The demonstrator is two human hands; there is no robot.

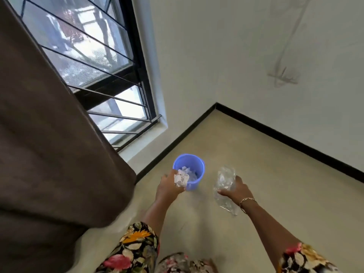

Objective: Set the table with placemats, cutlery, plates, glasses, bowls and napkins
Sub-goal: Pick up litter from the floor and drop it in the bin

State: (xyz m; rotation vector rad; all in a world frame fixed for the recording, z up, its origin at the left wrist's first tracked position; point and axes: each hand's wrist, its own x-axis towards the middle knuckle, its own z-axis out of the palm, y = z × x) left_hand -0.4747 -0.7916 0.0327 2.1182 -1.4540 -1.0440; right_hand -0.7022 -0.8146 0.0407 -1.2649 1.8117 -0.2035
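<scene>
Left hand [169,186] clutches a crumpled paper wad [181,179] over the blue bin [195,164], lower centre; right hand [240,191] grips a clear plastic wrapper [224,183] just right of it. Best release squarely above the rim, paper first, then wrapper. No tableware in view.

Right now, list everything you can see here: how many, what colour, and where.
round blue plastic bin: one, blue, on the floor near the corner, white scraps inside
crumpled white paper ball: one, white, by the bin's near rim
clear crinkled plastic wrapper: one, transparent, right of the bin
brown fabric curtain: one, brown, left side
black-barred window: one, black frame, beside the curtain
black skirting strip: black, along the wall foot
thin gold-coloured bracelet: one, right wrist
left hand: grips the paper ball
right hand: grips the wrapper
</scene>
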